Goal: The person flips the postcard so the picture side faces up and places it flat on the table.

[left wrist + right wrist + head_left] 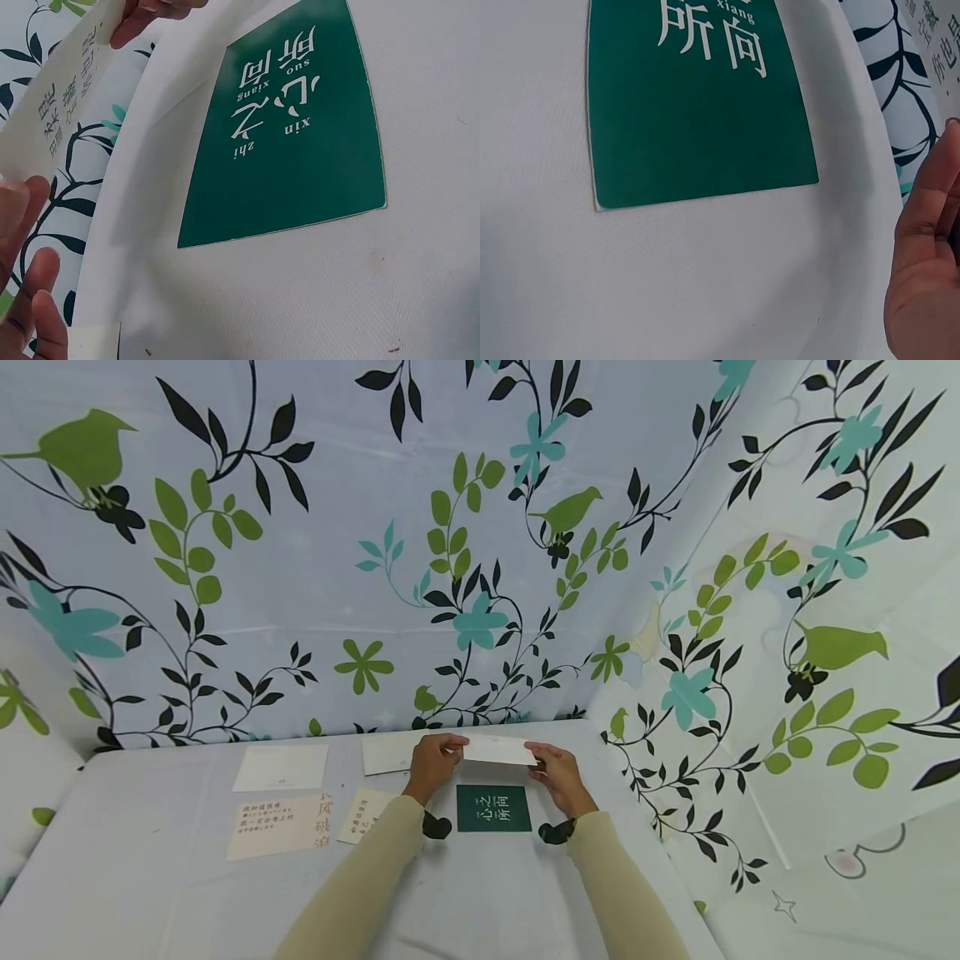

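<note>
Pinching grips of left hand point(435, 766) and right hand point(561, 778) held the white card point(497, 750) by its ends, likely to steady it, with the green card point(493, 822) nearer.

Flat card point(492, 814) on table point(165, 902), raised card point(498, 750) behind; four other cards point(281, 764) left of both.

The green card point(493, 808) is white-lettered, the off-white card point(60, 97) dark-lettered, the backdrop point(315, 568) leaf-patterned.
</note>
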